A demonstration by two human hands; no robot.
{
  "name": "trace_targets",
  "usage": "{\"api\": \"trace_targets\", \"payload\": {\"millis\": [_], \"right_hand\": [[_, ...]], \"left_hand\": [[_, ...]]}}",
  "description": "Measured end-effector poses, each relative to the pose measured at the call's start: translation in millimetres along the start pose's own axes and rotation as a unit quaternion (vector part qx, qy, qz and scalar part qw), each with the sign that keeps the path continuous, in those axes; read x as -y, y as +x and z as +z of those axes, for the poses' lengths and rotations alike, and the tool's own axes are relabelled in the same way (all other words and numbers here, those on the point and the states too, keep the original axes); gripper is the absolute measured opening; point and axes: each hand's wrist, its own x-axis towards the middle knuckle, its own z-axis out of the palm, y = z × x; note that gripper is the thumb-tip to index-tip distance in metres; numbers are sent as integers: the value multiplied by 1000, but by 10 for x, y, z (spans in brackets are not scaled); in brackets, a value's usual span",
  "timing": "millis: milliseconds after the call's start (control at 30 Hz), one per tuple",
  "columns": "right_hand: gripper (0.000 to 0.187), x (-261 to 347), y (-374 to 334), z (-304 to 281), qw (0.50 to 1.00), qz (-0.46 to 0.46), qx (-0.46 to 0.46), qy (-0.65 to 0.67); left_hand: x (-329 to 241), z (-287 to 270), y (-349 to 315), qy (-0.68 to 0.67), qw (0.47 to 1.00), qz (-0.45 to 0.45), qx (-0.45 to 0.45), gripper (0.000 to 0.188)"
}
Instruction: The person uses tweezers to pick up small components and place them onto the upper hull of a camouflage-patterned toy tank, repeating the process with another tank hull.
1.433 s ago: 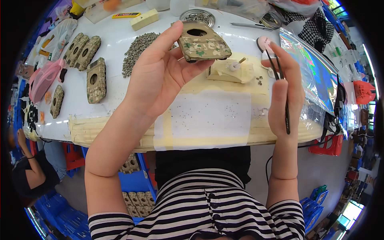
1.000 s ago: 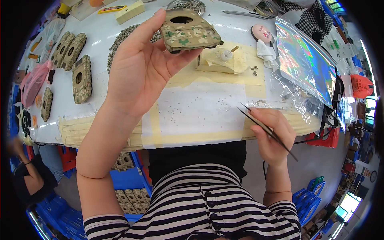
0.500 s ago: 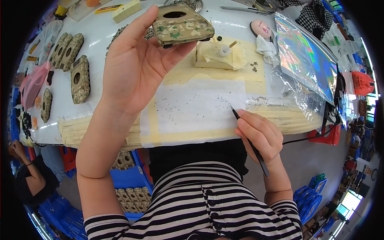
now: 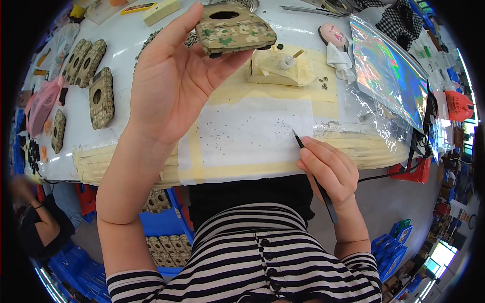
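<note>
My left hand (image 4: 169, 93) is raised over the table, fingers and thumb closed round a camouflage-patterned model tank hull (image 4: 235, 34) with a round hole in its top. Black tweezers (image 4: 325, 198) are gripped in my right hand (image 4: 331, 169). Their tip points at a white paper sheet (image 4: 242, 159) taped near the table's front edge. Tiny parts (image 4: 218, 135) lie scattered over the sheet, too small to name; some are close to the tip. Behind the sheet, a tape-covered block (image 4: 262, 76) bears a small white container (image 4: 287, 62) with a stick standing in it.
Several more hulls (image 4: 101, 98) lie at the left beside a pink basket (image 4: 43, 108). A pink oval object (image 4: 332, 34), a white cloth (image 4: 339, 60) and a shiny rainbow sheet (image 4: 386, 70) are at the right. Another person's arm (image 4: 46, 219) shows at far left.
The hull in my left hand has shifted slightly right. My right hand and the tweezers have barely moved. The other person's hand at far left is now blurred by motion.
</note>
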Motion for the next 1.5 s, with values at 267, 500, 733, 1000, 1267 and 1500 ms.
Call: {"api": "trace_targets", "payload": {"millis": [267,500,733,1000,1267,1500], "right_hand": [[25,0,-7,0,1000,5,2,-3],[25,4,-7,-4,1000,9,3,-1],[19,24,12,-70,994,79,-7,77],[17,-97,442,-467,934,193,-66,295],[20,-313,1372,-557,920,84,63,377],[20,-351,1595,-384,873,119,99,462]], "left_hand": [[12,0,3,1,1000,2,9,45],[1,-15,-1,8,1000,5,8,44],[3,-8,1,11,1000,2,14,44],[46,90,0,52,996,10,-71,38],[29,168,-9,28,997,-27,-63,39],[28,192,-25,2,998,-56,-41,40]]}}
